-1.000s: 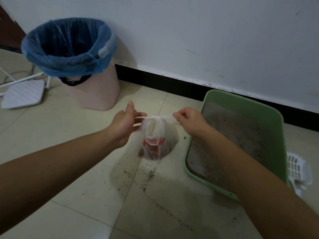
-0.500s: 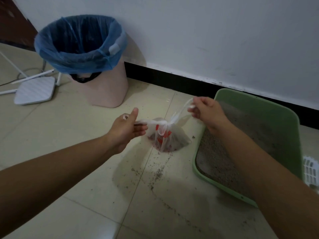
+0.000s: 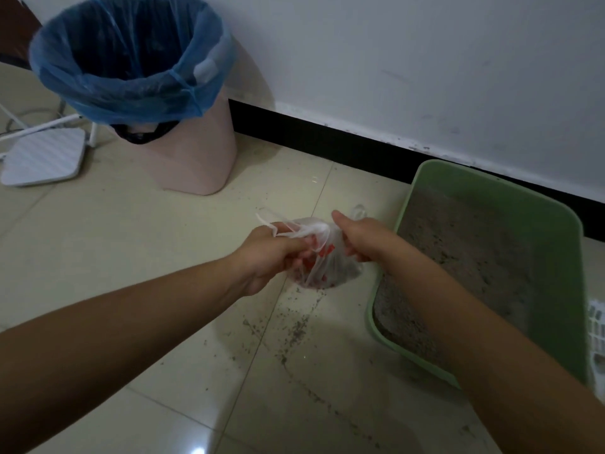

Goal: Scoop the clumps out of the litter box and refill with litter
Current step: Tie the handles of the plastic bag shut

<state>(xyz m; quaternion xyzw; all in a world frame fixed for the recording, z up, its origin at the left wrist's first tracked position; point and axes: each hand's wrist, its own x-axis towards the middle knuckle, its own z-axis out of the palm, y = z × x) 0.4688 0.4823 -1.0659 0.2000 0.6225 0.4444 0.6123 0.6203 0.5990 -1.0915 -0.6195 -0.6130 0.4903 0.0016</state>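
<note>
Red print shows on the bag (image 3: 330,267), but we cannot read it; no other writing is legible. The bag is small, thin, whitish and see-through, with dark contents at the bottom. It sits on the floor just left of the box (image 3: 556,290). Our left hand (image 3: 275,253) grips its bunched top and a loose handle strip. Our right hand (image 3: 363,237) pinches the other side of the neck. The box is green and holds grey litter (image 3: 458,257). Spilled grains (image 3: 294,329) lie on the tiles below the bag. A pink bin (image 3: 196,158) with a blue liner (image 3: 131,93) stands by the wall.
</note>
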